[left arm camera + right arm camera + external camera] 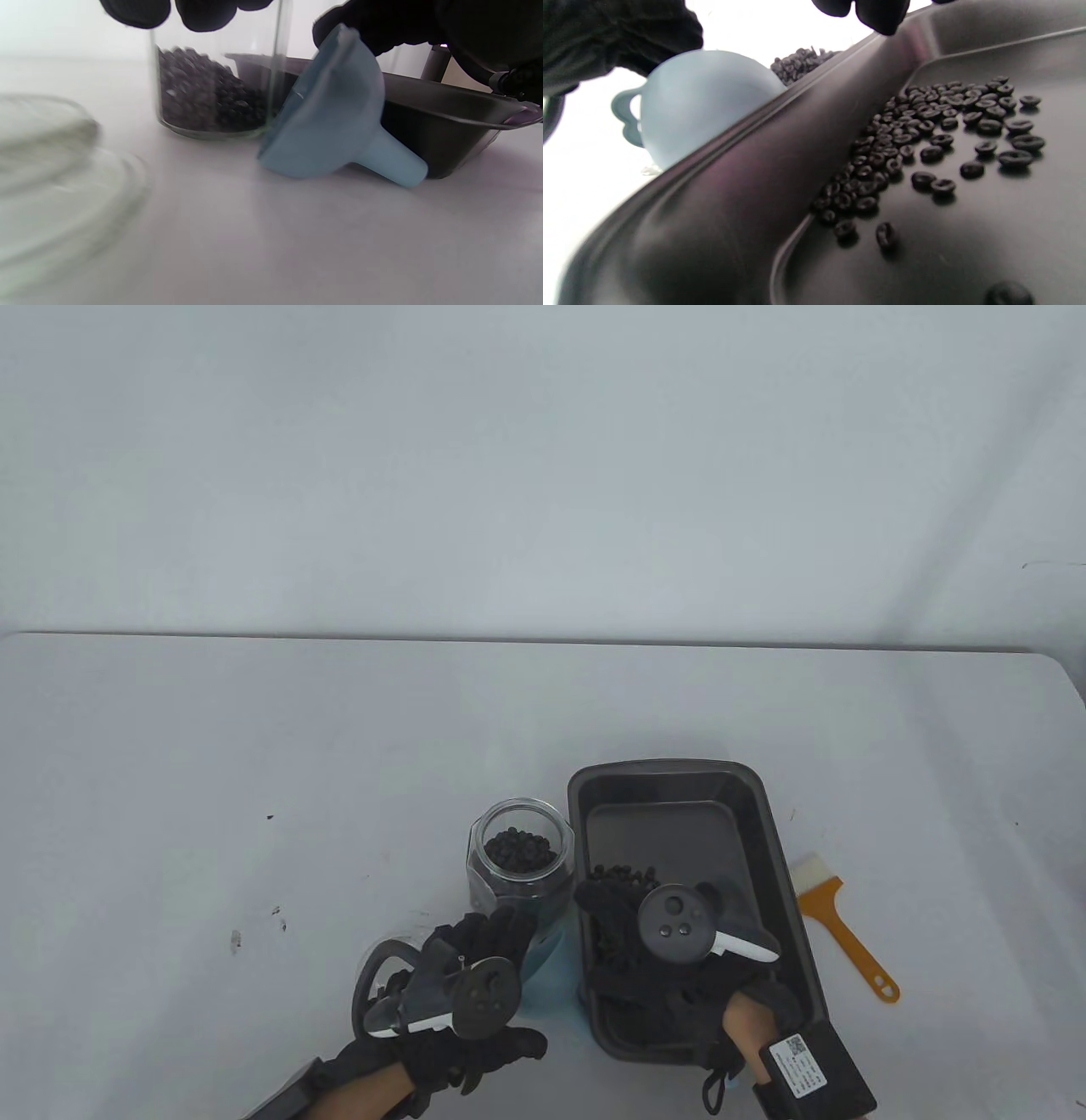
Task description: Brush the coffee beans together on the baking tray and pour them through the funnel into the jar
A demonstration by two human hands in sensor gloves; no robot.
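- Left hand (441, 1035): a black knit glove is worn; a grey disc tracker (482, 997) with a white tab is strapped on.
- Right hand (645, 967): identical glove, tracker (676, 927); a labelled black wrist box (813, 1073) at 5 o'clock.

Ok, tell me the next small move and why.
Probably stand the funnel upright in the jar mouth. It lies tipped on the table between jar and tray, under the left hand, while beans wait gathered along the tray's wall.
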